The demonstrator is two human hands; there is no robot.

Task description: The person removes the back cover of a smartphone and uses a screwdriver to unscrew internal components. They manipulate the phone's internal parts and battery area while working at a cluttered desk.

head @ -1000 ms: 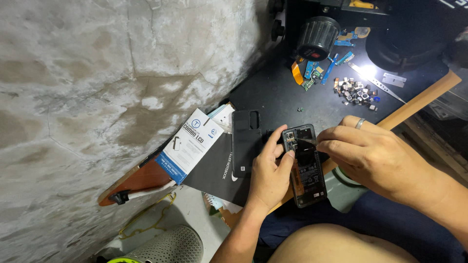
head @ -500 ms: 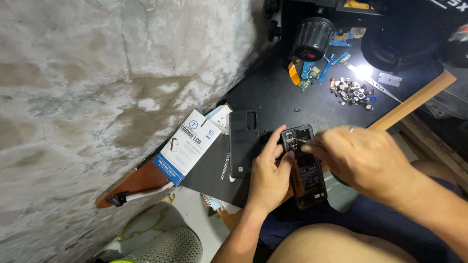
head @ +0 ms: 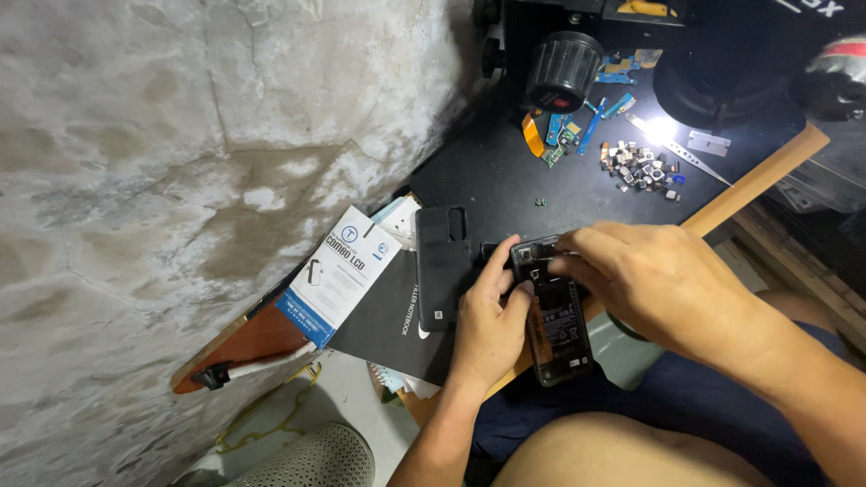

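At lower centre, the left hand (head: 487,329) grips an opened smartphone (head: 552,311) at the table (head: 505,171) edge. The right hand's (head: 663,284) fingers pinch a thin tool over its top; a slip could likely scratch exposed components.

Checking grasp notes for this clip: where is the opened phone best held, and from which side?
Grip the opened phone by its long side edges near the upper end, coming from its left, as the left hand does. The exposed inside faces up and the right hand works at the top, so edges stay free.

Bare forearms; seemingly dark blue shorts.
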